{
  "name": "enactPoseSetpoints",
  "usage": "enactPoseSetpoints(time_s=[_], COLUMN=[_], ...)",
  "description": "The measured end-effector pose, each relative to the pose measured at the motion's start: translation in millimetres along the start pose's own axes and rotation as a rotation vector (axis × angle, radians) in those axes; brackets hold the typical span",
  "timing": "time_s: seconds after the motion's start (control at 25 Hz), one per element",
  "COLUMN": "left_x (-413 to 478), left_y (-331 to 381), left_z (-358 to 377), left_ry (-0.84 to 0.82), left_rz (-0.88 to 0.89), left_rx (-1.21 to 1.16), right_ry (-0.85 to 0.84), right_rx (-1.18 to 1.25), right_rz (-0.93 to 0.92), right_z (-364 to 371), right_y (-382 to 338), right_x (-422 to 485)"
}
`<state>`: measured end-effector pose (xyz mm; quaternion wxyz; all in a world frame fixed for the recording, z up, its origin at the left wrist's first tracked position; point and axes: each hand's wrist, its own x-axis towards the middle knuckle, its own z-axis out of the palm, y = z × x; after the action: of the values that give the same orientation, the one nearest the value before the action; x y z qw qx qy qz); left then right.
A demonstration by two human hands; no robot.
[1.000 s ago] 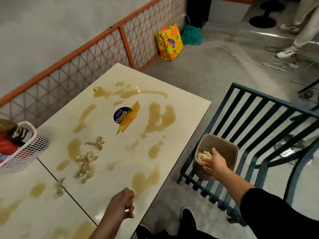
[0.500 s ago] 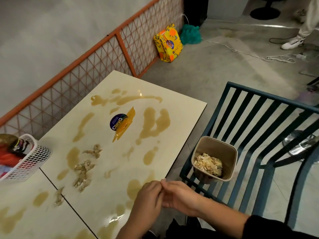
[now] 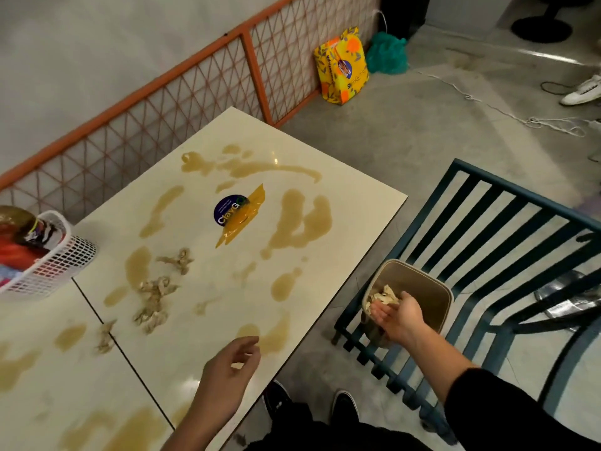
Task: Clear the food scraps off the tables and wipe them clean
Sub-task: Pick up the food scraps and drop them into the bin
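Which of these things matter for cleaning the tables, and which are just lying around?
Job in hand: food scraps, brown spills, table, bin, right hand.
Lying about: white basket, yellow bag, green bag, floor cord.

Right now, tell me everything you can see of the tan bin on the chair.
The bin is a tan, squarish, plastic-looking tub with rounded corners and a lighter rim, no lid. It stands on the slatted seat of the dark teal chair, beside the edge of the table. Pale food scraps lie inside. The right hand is over its near rim, reaching in; contact is unclear.
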<state>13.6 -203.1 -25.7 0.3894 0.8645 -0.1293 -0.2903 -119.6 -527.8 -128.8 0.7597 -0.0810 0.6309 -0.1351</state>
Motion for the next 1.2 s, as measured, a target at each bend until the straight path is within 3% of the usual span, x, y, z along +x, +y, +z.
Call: enactPoseSetpoints(time_s=[0.08,0.24,0.64,0.88,0.96,1.08,1.2], left_x=[6.1,20.1,49.3,55.2,53.3,51.4,54.2], left_y=[-10.3,-24.3,-68.7,-100.1,-113.0,-131.3,-142.8], left_z=[-15.7,-39.3,-92.8,-117.4,-125.2,-134.3,-144.9], left_ry=[0.022,0.035,0.058,0.084,0.072,0.084,0.092], left_rz=[-0.060,-0.109,-0.195,-0.225,-0.231,-0.224,-0.227], left_rx=[-0.027,-0.093,-0.170,-0.206,-0.191,-0.202,-0.196], right_ry=[0.018,-0.001,-0.569,-0.715,-0.706,-0.546,-0.459], right_rx=[-0.116,-0.694,-1.737,-2.202,-2.308,-2.464,-2.377], right_rz=[0.025,-0.146,-0.876,-0.998,-0.973,-0.962,-1.036], right_z=[10.2,49.7,244.5,366.7,395.0,418.1,427.0], right_y=[7.8,52.2,161.3,219.5,236.1,252.7,262.4], right_x=[-2.1,-29.1,-73.3,-39.6,-25.1,-7.6,-2.0])
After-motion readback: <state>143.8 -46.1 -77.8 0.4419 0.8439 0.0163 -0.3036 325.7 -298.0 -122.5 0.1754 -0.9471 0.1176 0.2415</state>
